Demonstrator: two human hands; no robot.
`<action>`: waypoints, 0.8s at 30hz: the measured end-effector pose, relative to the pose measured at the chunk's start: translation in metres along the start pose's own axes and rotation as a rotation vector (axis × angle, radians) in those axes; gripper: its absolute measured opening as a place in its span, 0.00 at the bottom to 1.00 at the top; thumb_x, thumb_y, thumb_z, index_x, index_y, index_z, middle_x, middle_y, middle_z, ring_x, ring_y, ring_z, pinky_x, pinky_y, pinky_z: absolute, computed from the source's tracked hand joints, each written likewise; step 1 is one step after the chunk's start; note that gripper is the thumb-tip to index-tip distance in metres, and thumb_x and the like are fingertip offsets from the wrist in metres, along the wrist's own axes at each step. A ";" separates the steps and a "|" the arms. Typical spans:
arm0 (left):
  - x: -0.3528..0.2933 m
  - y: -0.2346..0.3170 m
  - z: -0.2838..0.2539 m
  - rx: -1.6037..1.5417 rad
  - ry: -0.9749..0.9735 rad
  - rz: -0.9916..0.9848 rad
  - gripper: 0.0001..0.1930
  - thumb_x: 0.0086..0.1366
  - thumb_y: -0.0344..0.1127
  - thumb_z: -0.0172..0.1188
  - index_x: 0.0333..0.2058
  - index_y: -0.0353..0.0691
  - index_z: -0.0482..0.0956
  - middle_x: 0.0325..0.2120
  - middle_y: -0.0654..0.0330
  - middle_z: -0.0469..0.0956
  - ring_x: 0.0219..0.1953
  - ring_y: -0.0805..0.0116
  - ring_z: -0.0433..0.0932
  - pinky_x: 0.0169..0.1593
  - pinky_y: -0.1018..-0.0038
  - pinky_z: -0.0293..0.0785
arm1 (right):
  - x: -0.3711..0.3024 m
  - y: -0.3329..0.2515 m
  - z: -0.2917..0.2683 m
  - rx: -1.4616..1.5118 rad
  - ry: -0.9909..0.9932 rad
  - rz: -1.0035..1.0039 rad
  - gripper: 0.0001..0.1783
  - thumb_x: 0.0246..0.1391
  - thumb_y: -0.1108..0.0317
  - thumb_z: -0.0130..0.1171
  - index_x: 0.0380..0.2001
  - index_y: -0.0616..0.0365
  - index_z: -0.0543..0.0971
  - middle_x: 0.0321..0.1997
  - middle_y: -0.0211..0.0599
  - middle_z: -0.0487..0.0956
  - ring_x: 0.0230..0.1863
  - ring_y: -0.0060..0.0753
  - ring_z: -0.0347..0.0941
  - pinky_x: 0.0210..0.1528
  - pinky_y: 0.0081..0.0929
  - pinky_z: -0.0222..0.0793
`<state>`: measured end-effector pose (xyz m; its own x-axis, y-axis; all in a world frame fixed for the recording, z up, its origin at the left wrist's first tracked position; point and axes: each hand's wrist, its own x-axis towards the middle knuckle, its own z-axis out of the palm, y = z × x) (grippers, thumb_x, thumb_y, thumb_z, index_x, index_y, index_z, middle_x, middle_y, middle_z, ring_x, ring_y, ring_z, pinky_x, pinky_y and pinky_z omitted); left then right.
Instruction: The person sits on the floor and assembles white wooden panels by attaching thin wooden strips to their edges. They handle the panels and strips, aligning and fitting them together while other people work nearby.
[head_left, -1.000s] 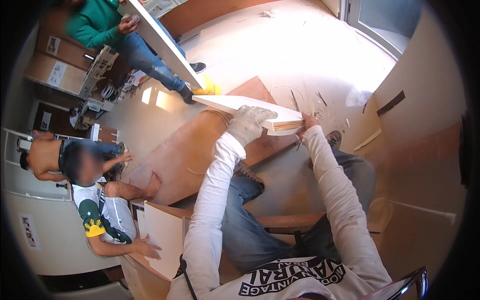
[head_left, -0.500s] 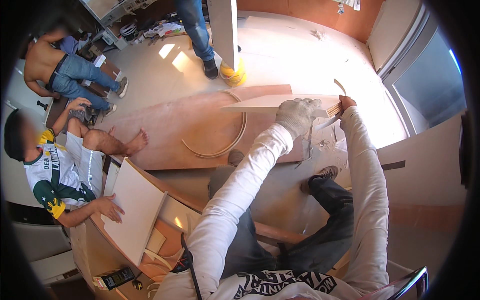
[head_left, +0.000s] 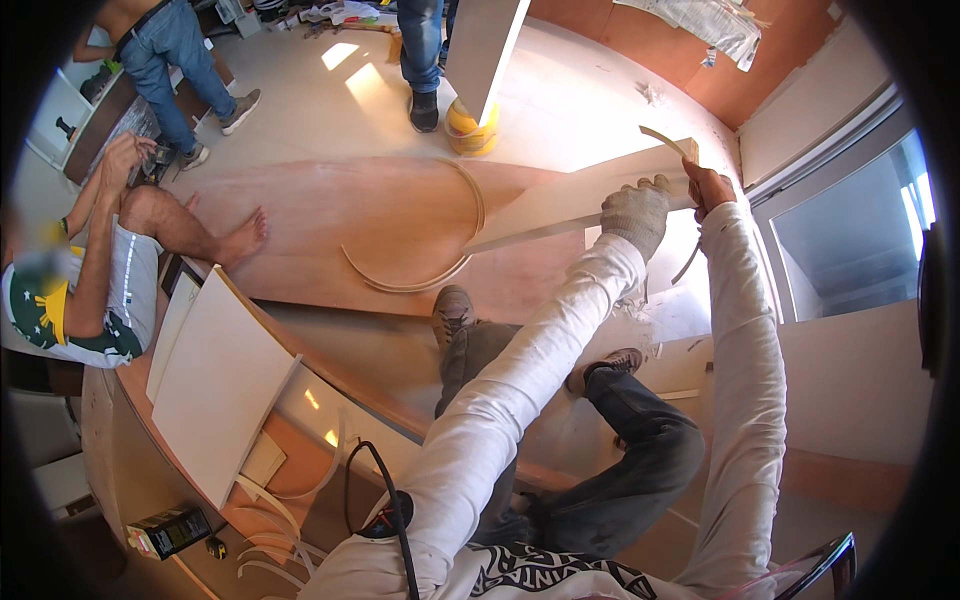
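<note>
My left hand [head_left: 638, 215], in a pale knitted glove, is closed over the long edge of a white board [head_left: 570, 208]. The board slants up to the right, its lower corner close to a wood-coloured sheet. At its far right end, my bare right hand [head_left: 712, 190] is closed around a thin, bendy edging strip [head_left: 658, 137]. One tip of this strip curls out above the hand, and another piece hangs below. The fingertips of my right hand are partly hidden behind the board's end.
The large wood-coloured sheet [head_left: 330, 225] lies on the floor with a curved strip [head_left: 480, 205] on it. At left, a seated person is beside white panels [head_left: 225, 380] and loose strips. A yellow bucket [head_left: 470, 130] stands near another person's feet. A glass door [head_left: 850, 230] is at right.
The board's right end has swung upward and away, and both my hands have moved with it. The seated person's hand has left the white panel and is now raised. The view has shifted.
</note>
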<state>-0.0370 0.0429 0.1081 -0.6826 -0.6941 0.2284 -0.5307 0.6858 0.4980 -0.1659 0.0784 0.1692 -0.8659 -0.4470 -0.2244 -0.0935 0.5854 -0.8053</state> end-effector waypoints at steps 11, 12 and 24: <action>0.005 -0.005 -0.014 -0.158 0.025 -0.087 0.18 0.56 0.40 0.58 0.45 0.43 0.72 0.35 0.55 0.78 0.38 0.59 0.80 0.37 0.61 0.76 | 0.023 -0.013 0.020 -0.237 0.078 -0.069 0.23 0.41 0.58 0.59 0.35 0.68 0.76 0.28 0.45 0.77 0.29 0.38 0.74 0.32 0.33 0.70; 0.004 -0.006 -0.018 -0.199 -0.003 -0.080 0.19 0.56 0.40 0.58 0.46 0.42 0.72 0.36 0.55 0.78 0.39 0.59 0.79 0.37 0.61 0.76 | 0.025 -0.010 0.017 -0.224 0.060 -0.046 0.22 0.41 0.59 0.58 0.35 0.68 0.76 0.28 0.45 0.77 0.28 0.39 0.74 0.31 0.33 0.70; -0.004 -0.174 0.047 -1.025 0.230 -1.060 0.31 0.53 0.45 0.57 0.55 0.39 0.64 0.55 0.45 0.65 0.56 0.52 0.65 0.57 0.56 0.62 | -0.002 0.106 0.002 0.342 0.187 0.156 0.11 0.46 0.65 0.50 0.20 0.64 0.72 0.10 0.36 0.66 0.06 0.29 0.58 0.08 0.28 0.50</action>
<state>0.0346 -0.0630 -0.0192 -0.0714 -0.8438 -0.5319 -0.0753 -0.5271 0.8464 -0.1732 0.1407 0.0832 -0.9342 -0.2219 -0.2795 0.1867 0.3635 -0.9127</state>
